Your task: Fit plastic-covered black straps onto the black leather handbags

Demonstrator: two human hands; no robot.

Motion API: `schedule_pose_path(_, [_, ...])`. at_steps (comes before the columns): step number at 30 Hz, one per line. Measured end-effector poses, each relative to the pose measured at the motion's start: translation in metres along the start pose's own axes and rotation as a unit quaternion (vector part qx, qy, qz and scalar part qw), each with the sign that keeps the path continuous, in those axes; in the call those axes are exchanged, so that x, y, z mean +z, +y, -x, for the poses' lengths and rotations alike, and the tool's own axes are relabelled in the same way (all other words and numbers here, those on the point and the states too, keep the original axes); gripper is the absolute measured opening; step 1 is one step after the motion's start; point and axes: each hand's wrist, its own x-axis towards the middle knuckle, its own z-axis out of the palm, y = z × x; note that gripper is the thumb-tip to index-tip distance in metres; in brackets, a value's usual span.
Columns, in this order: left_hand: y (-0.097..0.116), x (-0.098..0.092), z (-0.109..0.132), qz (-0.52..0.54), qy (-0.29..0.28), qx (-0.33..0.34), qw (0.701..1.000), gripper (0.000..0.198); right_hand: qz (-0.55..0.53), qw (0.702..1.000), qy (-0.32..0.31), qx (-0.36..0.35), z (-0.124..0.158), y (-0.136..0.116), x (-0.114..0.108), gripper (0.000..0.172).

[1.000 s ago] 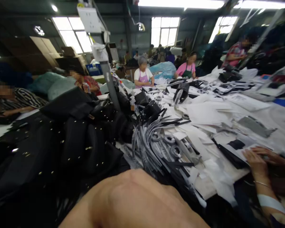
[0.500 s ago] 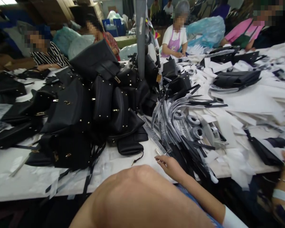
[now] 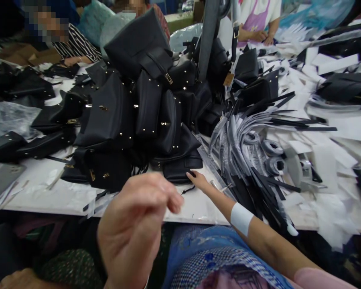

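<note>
My right hand (image 3: 197, 180) reaches over the table and pinches the right end of a small black pouch (image 3: 176, 173). A thin cord with a metal clip (image 3: 187, 190) hangs from that pouch onto the white tabletop. Close to the camera, my left hand (image 3: 138, 216) is raised, slightly blurred, its fingers loosely bent and nothing visible in them. Behind the pouch rises a pile of black handbags (image 3: 104, 116) with gold-coloured studs and clasps. A white band (image 3: 241, 218) wraps my right forearm.
To the right lie wrapped grey straps (image 3: 228, 148), coiled rolls (image 3: 273, 165) and a tape dispenser (image 3: 303, 170) among white paper scraps. A grey post (image 3: 209, 44) stands behind the bags. Co-workers sit across the table, one in a striped top (image 3: 78, 44). Another person's hand (image 3: 21, 279) shows at lower left.
The view has tilted down and come nearer the table. My right hand has moved from bare tabletop onto the pouch. The large blurred limb in front now shows as my raised left hand.
</note>
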Motion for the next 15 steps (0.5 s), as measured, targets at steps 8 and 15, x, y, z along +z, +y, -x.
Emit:
schedule_pose_path(8, [-0.184, -0.071, 0.006, -0.176, 0.092, -0.242, 0.95, 0.039, -0.058, 0.997, -0.059, 0.015, -0.003, -0.032, -0.015, 0.037])
schedule_pose_path(15, [-0.199, -0.062, 0.047, -0.447, -0.173, -0.026, 0.877, 0.082, -0.035, 0.997, -0.011, -0.075, 0.071, -0.085, -0.07, 0.035])
